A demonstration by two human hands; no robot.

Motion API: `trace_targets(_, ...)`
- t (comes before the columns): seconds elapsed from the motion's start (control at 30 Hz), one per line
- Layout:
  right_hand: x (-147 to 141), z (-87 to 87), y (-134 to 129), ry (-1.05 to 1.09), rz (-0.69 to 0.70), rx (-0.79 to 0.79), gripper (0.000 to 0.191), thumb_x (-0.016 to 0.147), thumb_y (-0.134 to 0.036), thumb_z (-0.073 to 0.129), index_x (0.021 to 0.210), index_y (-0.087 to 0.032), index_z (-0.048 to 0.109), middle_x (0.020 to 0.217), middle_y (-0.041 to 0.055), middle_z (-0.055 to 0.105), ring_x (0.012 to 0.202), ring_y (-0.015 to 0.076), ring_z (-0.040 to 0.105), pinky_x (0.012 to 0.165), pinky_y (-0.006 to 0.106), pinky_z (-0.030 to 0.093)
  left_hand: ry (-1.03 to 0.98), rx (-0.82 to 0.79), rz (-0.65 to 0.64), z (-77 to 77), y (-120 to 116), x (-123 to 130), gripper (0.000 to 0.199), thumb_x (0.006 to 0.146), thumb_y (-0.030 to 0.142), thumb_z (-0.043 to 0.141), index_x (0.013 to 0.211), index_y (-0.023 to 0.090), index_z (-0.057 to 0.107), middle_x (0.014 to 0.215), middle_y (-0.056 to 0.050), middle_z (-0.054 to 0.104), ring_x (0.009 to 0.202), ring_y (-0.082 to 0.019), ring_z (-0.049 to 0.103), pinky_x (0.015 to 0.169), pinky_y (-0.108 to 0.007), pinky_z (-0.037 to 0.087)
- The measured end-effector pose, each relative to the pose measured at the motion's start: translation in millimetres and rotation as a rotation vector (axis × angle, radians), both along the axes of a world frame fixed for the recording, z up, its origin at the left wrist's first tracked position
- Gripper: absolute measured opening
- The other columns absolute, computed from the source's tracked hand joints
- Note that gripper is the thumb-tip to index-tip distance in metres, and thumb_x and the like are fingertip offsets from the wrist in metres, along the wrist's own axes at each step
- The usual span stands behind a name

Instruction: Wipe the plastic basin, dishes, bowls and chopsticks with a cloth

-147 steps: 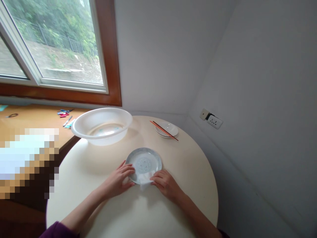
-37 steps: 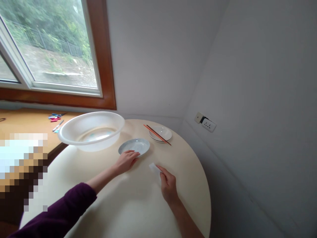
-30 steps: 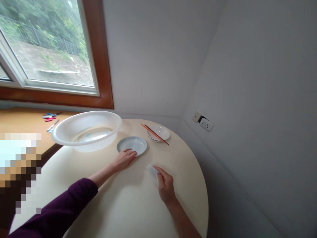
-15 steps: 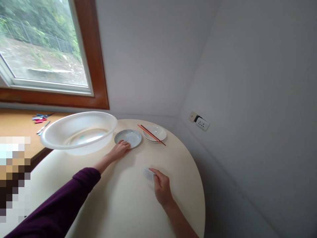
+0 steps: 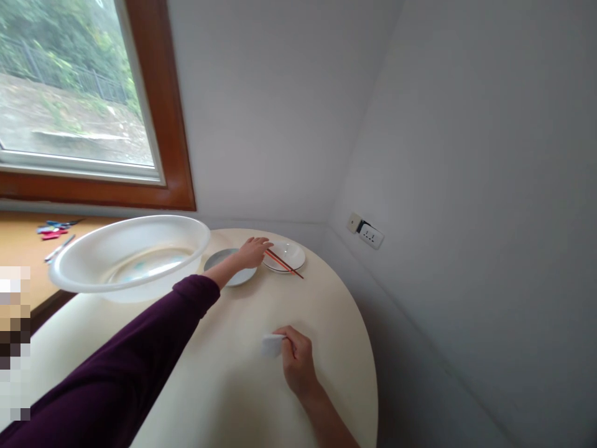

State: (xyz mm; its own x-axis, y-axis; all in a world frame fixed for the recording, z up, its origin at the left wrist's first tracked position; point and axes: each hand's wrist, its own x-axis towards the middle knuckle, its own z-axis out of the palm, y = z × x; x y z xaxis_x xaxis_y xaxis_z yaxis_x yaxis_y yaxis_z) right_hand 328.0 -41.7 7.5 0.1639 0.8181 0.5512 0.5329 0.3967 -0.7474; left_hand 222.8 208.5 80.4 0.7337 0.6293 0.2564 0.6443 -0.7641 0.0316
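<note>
My left hand [image 5: 254, 252] reaches across the grey plate [image 5: 240, 278] to the left rim of the stacked white dishes [image 5: 292, 254]. Its fingers are stretched out, close by the upper ends of the chopsticks [image 5: 290, 266], one dark and one orange-red. Whether it touches them I cannot tell. The chopsticks lie slantwise across the dishes. In my right hand [image 5: 298, 364], above the table's near part, a thin white piece [image 5: 272, 344] is pinched between thumb and fingers; it is blurred, perhaps a cloth.
A large translucent plastic basin [image 5: 130, 280] stands left of the plate on the round cream table [image 5: 336, 348]. Behind it, a wooden surface [image 5: 23, 249] carries scissors-like red and blue items [image 5: 53, 230] and pens [image 5: 60, 247]. Walls with a socket [image 5: 372, 236] border the far right.
My left hand has gone from the plate's near rim to the right, up to the dishes and chopsticks. The right hand still holds the white piece. The view has shifted slightly.
</note>
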Motion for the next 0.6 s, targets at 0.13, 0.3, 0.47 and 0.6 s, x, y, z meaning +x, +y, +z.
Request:
trace_targets(0.13, 1, -1.6, 1, 0.008, -0.002, 0.008, 0.028, 0.076, -0.016, 0.033, 0.067, -0.018, 0.059, 0.059, 0.0006, 0.059, 0.054, 0.0127, 0.054, 0.05, 0.021, 0.04, 0.116, -0.05, -0.051, -1.4, 18, 30, 0.058, 0.064, 0.003, 0.058, 0.119, 0.019, 0.055, 0.139, -0.016, 0.04, 0.127, -0.032, 0.033, 0.103, -0.054, 0.017)
trace_targets(0.3, 2, -2.6, 0, 0.019, -0.014, -0.018, 0.027, 0.076, -0.017, 0.034, 0.067, -0.018, 0.06, 0.06, 0.0008, 0.059, 0.055, 0.0131, 0.054, 0.052, 0.022, 0.04, 0.131, -0.054, -0.07, -16.1, 22, 52, 0.029, 0.065, 0.002, 0.057, 0.09, 0.014, 0.065, 0.122, -0.018, 0.055, 0.121, -0.031, 0.041, 0.102, -0.058, 0.018)
trace_targets(0.47, 1, -1.5, -1, 0.012, -0.03, -0.029, 0.028, 0.076, -0.017, 0.034, 0.066, -0.018, 0.059, 0.058, 0.0004, 0.057, 0.054, 0.0127, 0.052, 0.051, 0.022, 0.038, -0.028, 0.003, -0.045, -9.1, 9, 57, 0.027, 0.073, -0.003, 0.043, 0.09, 0.01, 0.06, 0.095, -0.015, 0.064, 0.096, -0.022, 0.057, 0.095, -0.039, 0.034)
trace_targets(0.6, 2, -2.6, 0, 0.018, -0.02, -0.016, 0.027, 0.075, -0.016, 0.033, 0.066, -0.018, 0.059, 0.057, 0.0, 0.057, 0.053, 0.0121, 0.051, 0.05, 0.021, 0.037, -0.243, 0.067, 0.093, 16.0, -18, 39, 0.023, 0.086, 0.009, 0.033, 0.095, 0.012, 0.053, 0.079, -0.011, 0.062, 0.072, -0.02, 0.058, 0.067, -0.03, 0.041)
